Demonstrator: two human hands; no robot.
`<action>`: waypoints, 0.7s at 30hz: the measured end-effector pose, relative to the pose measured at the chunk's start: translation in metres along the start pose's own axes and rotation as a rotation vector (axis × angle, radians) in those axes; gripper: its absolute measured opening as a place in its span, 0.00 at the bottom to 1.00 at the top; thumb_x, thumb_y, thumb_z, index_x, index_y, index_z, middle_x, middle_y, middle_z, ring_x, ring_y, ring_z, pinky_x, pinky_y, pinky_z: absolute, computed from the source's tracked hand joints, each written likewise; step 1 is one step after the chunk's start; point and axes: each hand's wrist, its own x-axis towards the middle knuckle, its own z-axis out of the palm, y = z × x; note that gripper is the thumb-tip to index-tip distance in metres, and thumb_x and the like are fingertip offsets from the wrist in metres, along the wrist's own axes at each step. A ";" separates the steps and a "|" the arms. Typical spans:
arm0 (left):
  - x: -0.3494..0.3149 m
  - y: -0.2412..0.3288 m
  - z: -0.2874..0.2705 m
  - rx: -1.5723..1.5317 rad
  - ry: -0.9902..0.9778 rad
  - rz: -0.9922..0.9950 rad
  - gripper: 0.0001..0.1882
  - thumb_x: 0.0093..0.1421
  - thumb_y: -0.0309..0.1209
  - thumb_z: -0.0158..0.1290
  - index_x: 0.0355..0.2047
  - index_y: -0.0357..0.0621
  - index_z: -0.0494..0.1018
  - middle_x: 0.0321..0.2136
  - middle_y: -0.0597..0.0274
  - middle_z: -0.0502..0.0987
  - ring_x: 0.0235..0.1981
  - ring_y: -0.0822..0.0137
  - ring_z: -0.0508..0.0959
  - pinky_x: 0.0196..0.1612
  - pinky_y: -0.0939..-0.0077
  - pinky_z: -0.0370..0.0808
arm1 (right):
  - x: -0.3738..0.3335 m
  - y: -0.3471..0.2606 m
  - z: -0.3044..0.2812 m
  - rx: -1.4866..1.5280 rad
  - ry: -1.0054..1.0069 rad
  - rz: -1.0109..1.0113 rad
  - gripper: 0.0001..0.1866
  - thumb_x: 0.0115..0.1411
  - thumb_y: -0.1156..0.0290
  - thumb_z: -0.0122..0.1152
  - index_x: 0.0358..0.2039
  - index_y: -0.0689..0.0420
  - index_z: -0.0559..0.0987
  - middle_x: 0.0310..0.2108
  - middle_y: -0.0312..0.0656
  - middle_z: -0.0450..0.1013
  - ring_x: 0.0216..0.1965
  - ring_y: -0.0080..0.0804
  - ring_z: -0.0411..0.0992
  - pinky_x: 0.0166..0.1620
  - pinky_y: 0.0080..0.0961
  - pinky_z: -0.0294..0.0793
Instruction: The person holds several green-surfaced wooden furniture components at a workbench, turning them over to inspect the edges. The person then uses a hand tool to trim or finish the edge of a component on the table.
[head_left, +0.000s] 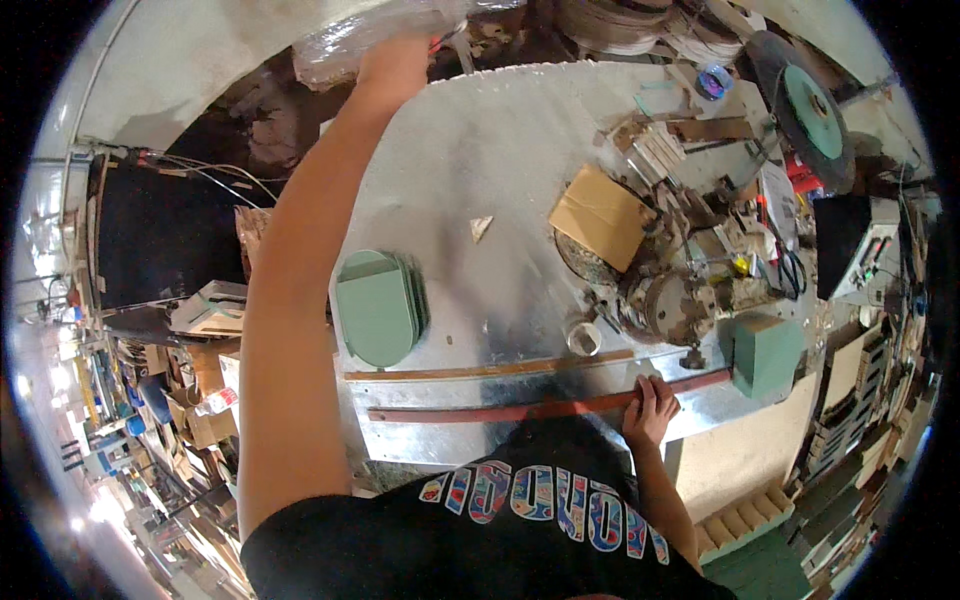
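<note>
My left hand (395, 68) is stretched out past the far edge of the grey worktable (480, 150), beside clear plastic wrap (345, 45). A small red and grey thing (448, 42) shows at its fingers, which are mostly hidden; whether it is held I cannot make out. Near the front edge, my right hand (652, 408) lies with fingers loosely apart, touching a long reddish strip (540, 409). Left of centre stands a stack of green round-ended plates (380, 318). To the right of my right hand sits a green block (768, 355), by the strip's end.
A brown cardboard piece (602, 216) lies among cluttered tools and metal parts on the right. Nearby are a tape roll (584, 339) and a green grinding disc (812, 105). A wooden strip (490, 368) runs along the front. A small pale triangular scrap (481, 228) lies mid-table.
</note>
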 end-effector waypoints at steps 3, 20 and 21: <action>0.014 -0.028 0.039 0.247 -0.247 -0.033 0.16 0.72 0.32 0.57 0.55 0.52 0.88 0.52 0.50 0.87 0.53 0.44 0.88 0.51 0.52 0.88 | 0.002 -0.002 -0.005 -0.001 -0.018 0.007 0.26 0.69 0.63 0.60 0.68 0.45 0.79 0.65 0.46 0.72 0.65 0.52 0.70 0.70 0.60 0.62; -0.014 -0.022 0.128 0.281 -0.490 -0.028 0.17 0.71 0.39 0.59 0.52 0.44 0.87 0.51 0.55 0.88 0.50 0.49 0.90 0.46 0.48 0.88 | 0.003 -0.002 -0.011 0.047 0.020 0.032 0.29 0.64 0.66 0.64 0.67 0.43 0.80 0.64 0.43 0.73 0.66 0.53 0.69 0.69 0.60 0.62; -0.020 -0.029 0.125 0.334 -0.480 0.047 0.17 0.71 0.39 0.59 0.52 0.44 0.87 0.51 0.54 0.88 0.50 0.49 0.90 0.46 0.49 0.87 | 0.005 -0.003 -0.012 0.053 0.021 0.022 0.29 0.64 0.66 0.65 0.67 0.43 0.80 0.64 0.43 0.73 0.66 0.53 0.69 0.69 0.59 0.62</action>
